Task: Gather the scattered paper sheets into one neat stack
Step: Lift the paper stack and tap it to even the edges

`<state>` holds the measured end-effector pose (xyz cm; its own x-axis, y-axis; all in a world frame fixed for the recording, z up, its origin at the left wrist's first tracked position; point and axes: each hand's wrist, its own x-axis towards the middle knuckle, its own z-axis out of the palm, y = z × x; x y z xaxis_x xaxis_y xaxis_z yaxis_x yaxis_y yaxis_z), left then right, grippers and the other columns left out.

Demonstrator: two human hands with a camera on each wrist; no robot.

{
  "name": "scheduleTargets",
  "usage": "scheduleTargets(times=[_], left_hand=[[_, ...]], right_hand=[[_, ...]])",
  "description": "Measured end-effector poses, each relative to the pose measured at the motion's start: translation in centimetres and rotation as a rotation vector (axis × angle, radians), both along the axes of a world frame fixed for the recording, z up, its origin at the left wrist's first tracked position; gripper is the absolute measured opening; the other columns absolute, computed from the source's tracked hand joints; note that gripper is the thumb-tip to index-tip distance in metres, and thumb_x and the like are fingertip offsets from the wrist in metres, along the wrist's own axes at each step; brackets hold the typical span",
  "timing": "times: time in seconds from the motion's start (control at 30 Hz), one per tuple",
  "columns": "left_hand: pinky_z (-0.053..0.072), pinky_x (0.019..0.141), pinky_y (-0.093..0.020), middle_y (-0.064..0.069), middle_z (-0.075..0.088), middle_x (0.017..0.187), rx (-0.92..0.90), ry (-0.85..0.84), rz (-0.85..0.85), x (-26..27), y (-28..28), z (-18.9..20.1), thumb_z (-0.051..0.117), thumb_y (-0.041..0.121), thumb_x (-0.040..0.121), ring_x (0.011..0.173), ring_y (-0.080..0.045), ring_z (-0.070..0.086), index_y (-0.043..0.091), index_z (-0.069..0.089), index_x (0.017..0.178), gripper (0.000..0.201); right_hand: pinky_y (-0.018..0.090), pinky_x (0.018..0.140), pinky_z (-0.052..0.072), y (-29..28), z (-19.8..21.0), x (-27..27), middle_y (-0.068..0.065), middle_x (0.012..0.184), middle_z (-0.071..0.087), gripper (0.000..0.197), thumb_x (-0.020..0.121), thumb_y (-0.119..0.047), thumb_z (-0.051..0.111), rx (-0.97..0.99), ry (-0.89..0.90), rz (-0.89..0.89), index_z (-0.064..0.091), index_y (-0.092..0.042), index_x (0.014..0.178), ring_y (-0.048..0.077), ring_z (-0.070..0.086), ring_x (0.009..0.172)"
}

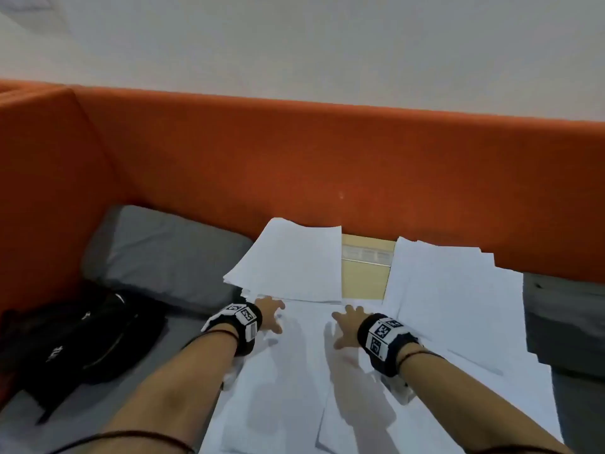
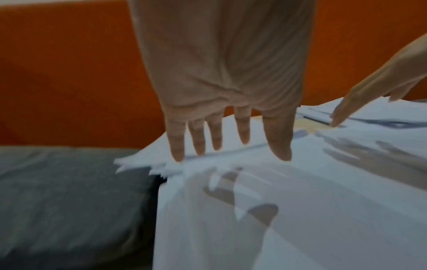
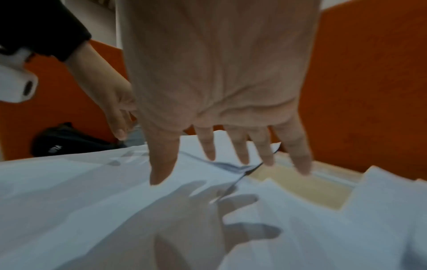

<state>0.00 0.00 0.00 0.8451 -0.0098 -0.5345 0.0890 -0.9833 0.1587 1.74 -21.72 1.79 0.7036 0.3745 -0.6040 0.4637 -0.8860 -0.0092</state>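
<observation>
White paper sheets (image 1: 288,381) lie scattered over a low surface, with one loose bunch (image 1: 291,260) at the far left and another (image 1: 455,296) fanned out at the far right. My left hand (image 1: 270,311) hovers just above the sheets near the far-left bunch, its fingers (image 2: 198,138) straight and spread, holding nothing. My right hand (image 1: 348,326) hangs over the middle sheets with fingers (image 3: 261,146) spread and empty; its shadow falls on the paper (image 3: 161,210). Motion blur softens both wrist views.
A tan tabletop patch (image 1: 363,273) shows between the two far bunches. An orange padded wall (image 1: 294,165) rises behind. Grey cushions (image 1: 163,257) lie to the left and right (image 1: 563,309). A black bag (image 1: 82,335) sits at the left.
</observation>
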Motion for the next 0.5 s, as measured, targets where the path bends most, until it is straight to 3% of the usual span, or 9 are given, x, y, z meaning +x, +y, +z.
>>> scheduleTargets(times=[0.1,0.2,0.33,0.5], left_hand=[[0.028,0.109,-0.040,-0.014,0.025,0.147,0.070,-0.001,0.115,-2.6,0.4,-1.9,0.061,0.039,0.086,0.134,-0.037,0.029,0.013,0.016,0.147,0.080],[0.030,0.109,-0.039,-0.013,0.025,0.146,0.025,-0.056,0.254,-5.0,0.6,-3.8,0.057,0.039,0.088,0.134,-0.034,0.027,0.006,0.018,0.144,0.076],[0.032,0.105,-0.040,-0.009,0.031,0.145,0.015,-0.150,0.379,-6.1,0.9,-4.6,0.053,0.036,0.091,0.133,-0.029,0.030,0.009,0.023,0.142,0.066],[0.032,0.106,-0.038,-0.010,0.035,0.141,-0.065,-0.210,0.457,-6.2,0.5,-4.9,0.050,0.023,0.094,0.132,-0.028,0.031,0.010,0.038,0.136,0.046]], right_hand=[[0.057,0.106,0.030,1.1,-2.9,-2.4,0.016,0.154,0.007,0.084,0.083,-0.056,0.053,-0.023,0.063,-0.112,0.010,-0.024,0.147,0.046,0.016,0.137],[0.064,0.110,0.014,1.0,-5.5,-4.9,0.011,0.155,-0.023,0.083,0.090,-0.058,0.039,-0.003,0.067,-0.196,-0.010,-0.026,0.149,0.045,-0.012,0.141],[0.065,0.110,0.005,0.2,-7.0,-6.0,0.010,0.154,-0.027,0.076,0.093,-0.061,0.022,0.043,-0.006,-0.169,-0.013,-0.024,0.149,0.043,-0.017,0.141],[0.065,0.110,0.000,-0.3,-7.2,-6.1,0.009,0.154,-0.028,0.078,0.092,-0.064,0.020,0.066,0.011,-0.155,-0.012,-0.023,0.149,0.042,-0.020,0.141]])
